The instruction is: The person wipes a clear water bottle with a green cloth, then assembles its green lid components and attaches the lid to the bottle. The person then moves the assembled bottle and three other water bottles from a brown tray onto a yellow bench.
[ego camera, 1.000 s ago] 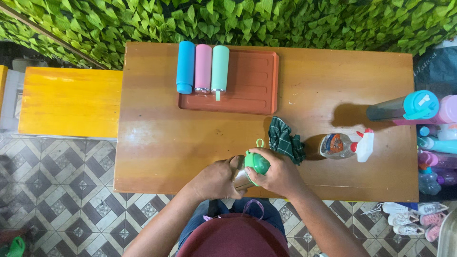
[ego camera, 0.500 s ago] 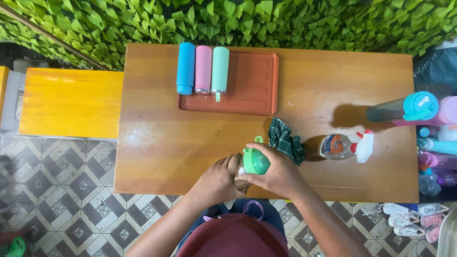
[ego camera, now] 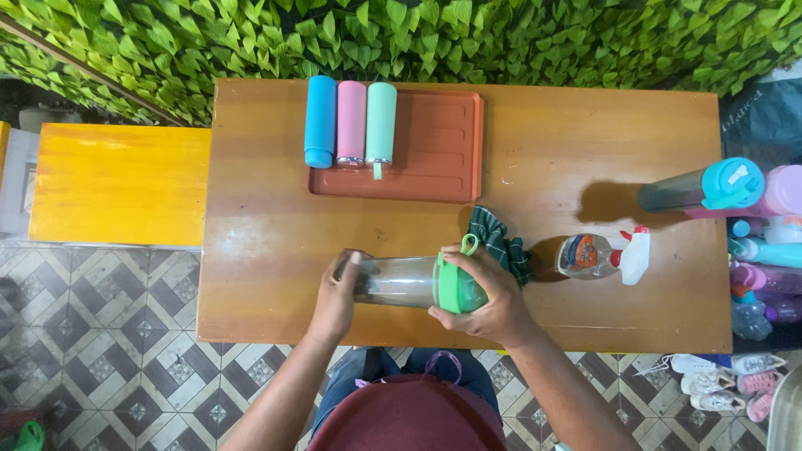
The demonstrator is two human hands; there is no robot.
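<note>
A clear, smoke-tinted plastic bottle [ego camera: 399, 281] lies on its side above the near edge of a brown wooden table [ego camera: 276, 225]. The left hand [ego camera: 338, 296] grips its base end; the right hand [ego camera: 489, 296] wraps the green screw lid [ego camera: 455, 286]. A dark green checked cloth [ego camera: 499, 242] lies just beyond the right hand, with a spray bottle with a white trigger head [ego camera: 601, 255] beside it. On a reddish-brown tray [ego camera: 439, 150] lie three bottles, blue [ego camera: 320, 119], pink [ego camera: 351, 122] and mint green [ego camera: 381, 122], side by side.
</note>
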